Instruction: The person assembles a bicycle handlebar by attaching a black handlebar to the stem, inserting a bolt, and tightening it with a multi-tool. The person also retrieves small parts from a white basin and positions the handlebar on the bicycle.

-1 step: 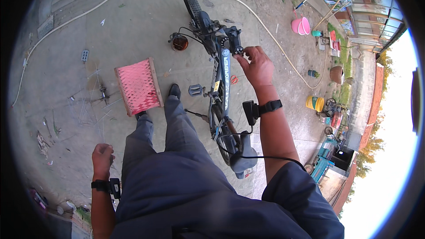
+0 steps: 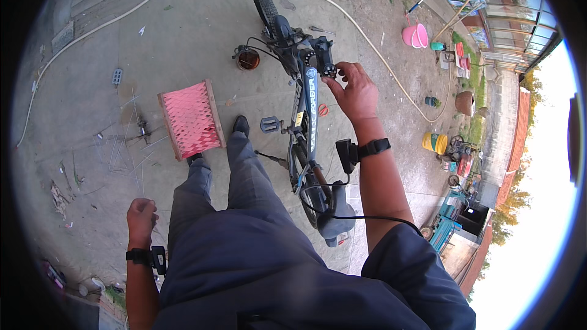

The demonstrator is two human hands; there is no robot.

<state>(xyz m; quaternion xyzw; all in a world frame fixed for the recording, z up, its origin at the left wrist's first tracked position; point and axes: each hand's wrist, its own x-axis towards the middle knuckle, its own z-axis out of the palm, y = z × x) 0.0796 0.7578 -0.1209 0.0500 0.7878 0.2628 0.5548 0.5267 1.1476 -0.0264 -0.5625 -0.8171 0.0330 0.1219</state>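
Observation:
In front of me a dark bicycle (image 2: 312,95) stands, its front wheel (image 2: 264,6) pointing away and its grey saddle (image 2: 337,223) near my right side. My right hand (image 2: 356,93) is at the black handlebar stem (image 2: 322,49). Thumb and fingers close around the stem's round end; whether a small part is also between them is hidden. Low at my left side hangs my left hand (image 2: 142,217), away from the bicycle, its fingers curled; what they hold, if anything, does not show.
A pink woven stool (image 2: 191,119) stands by my feet. Thin metal rods and a hub-like part (image 2: 143,127) lie left of it, a grey pedal (image 2: 117,76) beyond. Orange-handled scissors (image 2: 323,110) lie beside the bicycle. A hose (image 2: 373,43) curves around; a pink bucket (image 2: 415,35) stands right.
My right hand and its fingers have shifted very slightly at the stem. Nothing else visibly differs.

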